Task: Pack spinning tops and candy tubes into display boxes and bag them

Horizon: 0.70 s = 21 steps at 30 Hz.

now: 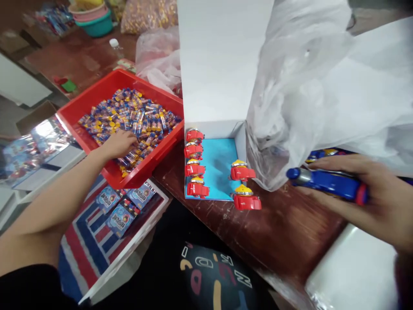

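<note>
My left hand [120,144] is down in a red plastic bin [153,161], its fingers curled onto a heap of small clear tubes [138,114] with blue and yellow ends. Whatever lies under the fingertips is hidden. Off to the right, my right hand [380,198] grips a blue plastic toy [329,183] with a silver band and a red end. Between the hands stands a white box [222,60] with a light blue floor [219,163]. Several red toys [195,170] with yellow tops line its left side; a red toy [243,172] and another sit at its right edge.
Crumpled clear plastic bags [290,99] lie right of the box. Below left, a carton [93,241] holds small printed packs [121,219]. Stacked basins [97,23] and a bottle [116,47] stand at the back of the red-brown table [274,232].
</note>
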{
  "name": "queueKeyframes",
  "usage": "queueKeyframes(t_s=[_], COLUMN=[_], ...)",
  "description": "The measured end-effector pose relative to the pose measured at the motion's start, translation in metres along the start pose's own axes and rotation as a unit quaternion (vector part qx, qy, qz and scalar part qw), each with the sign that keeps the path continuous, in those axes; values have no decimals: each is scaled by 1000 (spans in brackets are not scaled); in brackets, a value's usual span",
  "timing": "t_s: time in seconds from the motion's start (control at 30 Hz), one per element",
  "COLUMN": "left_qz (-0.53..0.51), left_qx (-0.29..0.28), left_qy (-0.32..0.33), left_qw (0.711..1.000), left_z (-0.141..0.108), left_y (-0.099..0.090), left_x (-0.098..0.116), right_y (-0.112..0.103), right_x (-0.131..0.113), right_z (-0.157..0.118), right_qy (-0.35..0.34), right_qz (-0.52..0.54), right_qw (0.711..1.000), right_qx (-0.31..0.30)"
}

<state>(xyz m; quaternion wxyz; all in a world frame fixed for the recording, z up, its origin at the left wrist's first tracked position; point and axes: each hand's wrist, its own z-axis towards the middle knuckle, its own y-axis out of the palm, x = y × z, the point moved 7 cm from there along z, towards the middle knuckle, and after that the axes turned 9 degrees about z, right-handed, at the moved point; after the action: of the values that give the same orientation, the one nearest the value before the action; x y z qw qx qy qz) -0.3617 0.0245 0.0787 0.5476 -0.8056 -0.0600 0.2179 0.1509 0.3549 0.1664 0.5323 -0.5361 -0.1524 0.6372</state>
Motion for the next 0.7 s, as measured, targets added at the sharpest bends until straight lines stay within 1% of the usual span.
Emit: queueKeyframes(t_s=[0.07, 0.13, 0.2, 0.23, 0.27, 0.3, 0.33, 0.37, 0.4, 0.47, 0.5, 0.53, 0.57, 0.6, 0.63, 0.7], left_qz=[-16, -32, -44, -47, -65, -108, -163, -258, -349, -459, -487, -503, -509, -507, -499, -467], left_qx=[-21, -21, 6, 26, 51, 76, 95, 112, 108, 85, 72, 66, 63, 65, 72, 90], left_qy=[7, 8, -11, -24, -33, -30, -14, 17, 67, 167, 208, 241, 264, 280, 293, 311], left_qw=[1000, 999, 999, 998, 996, 991, 982, 959, 929, 869, 845, 828, 817, 813, 813, 823], left_z=[4, 6, 5, 2, -3, -9, -16, -25, -33, -50, -57, -62, -64, -65, -64, -61], left_y=[7, 6, -8, -20, -34, -49, -65, -81, -95, -121, -132, -141, -148, -154, -158, -163], left_x=[-2, -5, -6, -2, 8, 24, 47, 75, 108, 172, 199, 220, 235, 246, 252, 258], right_y=[10, 16, 17, 18, 18, 18, 20, 23, 28, 42, 50, 58, 65, 71, 75, 80], right_x=[-36, -55, -62, -65, -69, -74, -79, -85, -91, -101, -104, -107, -108, -108, -107, -104], right_z=[13, 21, 23, 24, 24, 25, 27, 30, 34, 44, 48, 51, 52, 52, 51, 45], right_qy=[-77, -119, -137, -144, -152, -160, -164, -165, -165, -168, -172, -178, -183, -182, -181, -171], right_qz=[27, 41, 52, 60, 72, 84, 94, 102, 110, 122, 128, 135, 140, 139, 134, 116], right_qw=[996, 991, 988, 987, 985, 983, 981, 980, 979, 977, 975, 972, 970, 969, 969, 970], right_qx=[-29, -43, -42, -43, -41, -38, -37, -36, -36, -45, -56, -68, -80, -93, -104, -125])
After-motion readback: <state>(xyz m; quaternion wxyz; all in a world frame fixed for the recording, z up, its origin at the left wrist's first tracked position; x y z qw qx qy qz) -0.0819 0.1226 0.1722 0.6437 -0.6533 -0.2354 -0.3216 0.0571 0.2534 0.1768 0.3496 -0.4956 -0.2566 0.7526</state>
